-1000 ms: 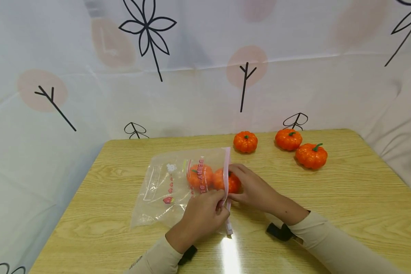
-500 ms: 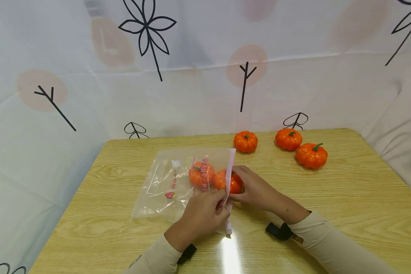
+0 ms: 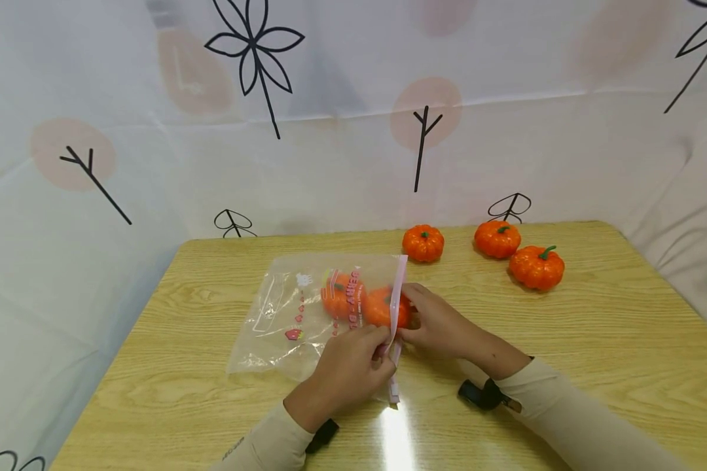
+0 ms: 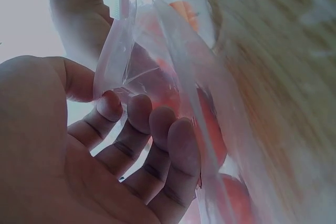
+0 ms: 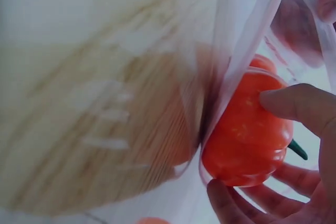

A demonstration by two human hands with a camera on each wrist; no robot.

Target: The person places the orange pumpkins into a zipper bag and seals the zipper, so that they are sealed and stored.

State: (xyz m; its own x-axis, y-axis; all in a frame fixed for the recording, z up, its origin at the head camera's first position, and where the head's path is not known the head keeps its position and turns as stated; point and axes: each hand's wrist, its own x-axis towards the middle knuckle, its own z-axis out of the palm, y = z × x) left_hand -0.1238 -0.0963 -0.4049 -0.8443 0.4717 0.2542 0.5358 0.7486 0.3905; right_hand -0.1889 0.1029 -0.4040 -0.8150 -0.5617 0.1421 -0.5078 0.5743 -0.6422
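Note:
A clear zip bag (image 3: 271,327) with pink print and a pink edge lies on the table, its mouth facing right. My left hand (image 3: 350,363) pinches the near part of that edge between thumb and forefinger, as the left wrist view shows. My right hand (image 3: 438,324) holds a small orange pumpkin (image 5: 247,129) with a green stem, thumb on one side and fingers on the other. This pumpkin is mostly inside the bag's mouth. A second pumpkin (image 3: 342,297) rests deeper in the bag, to the left of the first.
Behind the bag's mouth, near the table's back edge, stands a loose pumpkin (image 3: 423,243). Two more, a back pumpkin (image 3: 497,239) and a front pumpkin (image 3: 536,268), sit together at the right. A patterned cloth (image 3: 330,176) hangs behind the wooden table (image 3: 153,366).
The bag's mouth has shifted slightly right. Both pumpkins in the bag have moved a little left, farther in from the pink edge. The left hand stays on the edge.

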